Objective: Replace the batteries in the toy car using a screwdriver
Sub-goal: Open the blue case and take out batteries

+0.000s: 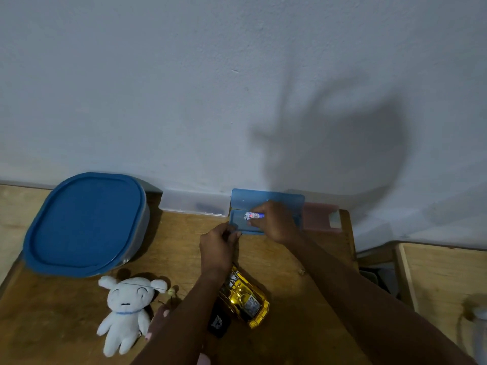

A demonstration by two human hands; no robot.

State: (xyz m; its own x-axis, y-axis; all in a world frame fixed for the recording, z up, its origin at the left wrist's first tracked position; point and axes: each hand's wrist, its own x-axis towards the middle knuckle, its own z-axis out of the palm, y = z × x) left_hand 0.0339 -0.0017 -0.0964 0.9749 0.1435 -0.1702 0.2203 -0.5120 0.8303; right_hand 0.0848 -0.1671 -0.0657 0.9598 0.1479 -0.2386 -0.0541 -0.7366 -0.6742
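A small blue plastic case (266, 198) stands open against the wall at the back of the wooden table (290, 259). My right hand (276, 222) is over its tray and pinches a white battery (253, 215) with blue and red print. My left hand (218, 246) grips the front left corner of the case. The shiny yellow toy car (247, 301) lies on the table nearer me, partly under my left forearm. A small black part (218, 324) lies beside it. No screwdriver shows.
A large container with a blue lid (87, 222) fills the left of the table. A white plush toy (126, 309) lies in front of it. A clear box (193, 202) and a reddish box (320, 217) flank the blue case along the wall.
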